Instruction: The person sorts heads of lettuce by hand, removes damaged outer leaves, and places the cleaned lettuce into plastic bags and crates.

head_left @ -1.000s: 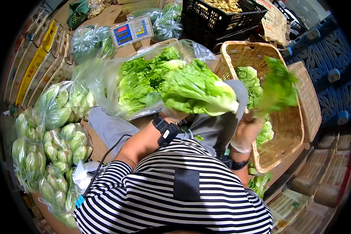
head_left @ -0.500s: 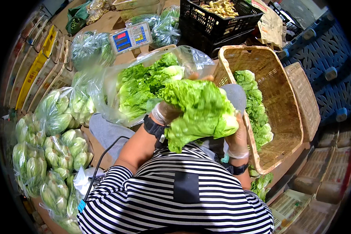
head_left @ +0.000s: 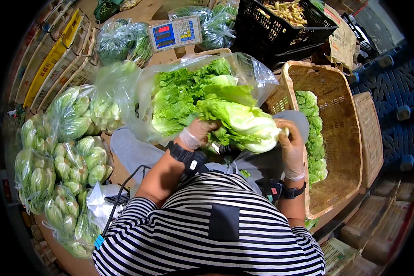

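Note:
Between my two gloved hands a head of lettuce (head_left: 248,124) lies on its side, its pale stem end to the right. My right hand (head_left: 291,140) pinches that stem end with thumb and fingers. My left hand (head_left: 202,130) is closed on the leafy end, its fingers partly hidden by leaves. Just beyond sits a clear plastic bag (head_left: 145,99), spread wide, with more green lettuce (head_left: 184,92) inside it. To the right, a tan plastic basket (head_left: 340,152) holds a row of lettuce heads (head_left: 312,133) along its left side.
Bagged lettuces (head_left: 71,163) are piled at my left. A scale display (head_left: 175,33) stands beyond the open bag, near bagged greens (head_left: 119,39). Black crates (head_left: 280,34) with ginger-like roots are at the far right. Stacked crates (head_left: 55,55) line the left; blue plastic pallets (head_left: 395,96) stand right.
The lettuce head has turned, so its pale underside and stem now show instead of its leafy side. My right hand has moved up to its stem end. The whole view has shifted slightly.

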Demonstrator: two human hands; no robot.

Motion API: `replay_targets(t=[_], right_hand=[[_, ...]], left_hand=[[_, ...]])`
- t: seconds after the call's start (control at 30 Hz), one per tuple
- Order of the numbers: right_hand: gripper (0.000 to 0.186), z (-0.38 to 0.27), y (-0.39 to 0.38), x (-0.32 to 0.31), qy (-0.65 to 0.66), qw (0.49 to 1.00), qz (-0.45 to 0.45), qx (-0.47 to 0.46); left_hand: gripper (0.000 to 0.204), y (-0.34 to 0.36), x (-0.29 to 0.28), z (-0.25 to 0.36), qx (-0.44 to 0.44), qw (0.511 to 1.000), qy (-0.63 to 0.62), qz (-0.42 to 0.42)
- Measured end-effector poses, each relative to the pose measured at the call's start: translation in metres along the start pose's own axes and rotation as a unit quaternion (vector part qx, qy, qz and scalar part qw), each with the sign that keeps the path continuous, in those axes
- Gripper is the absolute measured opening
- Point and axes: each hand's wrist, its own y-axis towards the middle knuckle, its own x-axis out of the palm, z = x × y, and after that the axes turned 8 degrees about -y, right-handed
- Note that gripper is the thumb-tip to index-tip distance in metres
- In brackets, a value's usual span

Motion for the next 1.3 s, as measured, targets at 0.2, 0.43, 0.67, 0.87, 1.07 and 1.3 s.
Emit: replay_targets(t=[0.2,0.43,0.67,0.87,1.07,1.3], right_hand=[[0.085,0.006,0.105,0.002,-0.393,0.902,0.115,-0.138],[0.042,0.058,0.214,0.037,-0.291,0.931,-0.167,0.142],[0.042,0.033,0.208,0.058,0.388,0.891,-0.113,0.207],[0.059,0.012,0.201,0.058,0.443,0.859,-0.183,0.178],[0.061,0.012,0.208,0.063,0.387,0.886,-0.14,0.211],[0.056,0.009,0.211,0.059,0.347,0.905,-0.03,0.243]], left_hand=[[0.03,-0.029,-0.053,0.017,0.109,0.948,-0.248,0.169],[0.047,-0.019,-0.048,0.045,0.303,0.896,-0.092,0.312],[0.05,0.058,-0.028,0.043,0.107,0.932,0.144,0.314],[0.077,0.188,-0.079,0.063,0.125,0.913,-0.133,0.366],[0.06,0.24,-0.141,0.067,0.142,0.94,-0.212,0.228],[0.058,0.159,-0.101,0.086,0.052,0.874,0.145,0.461]])
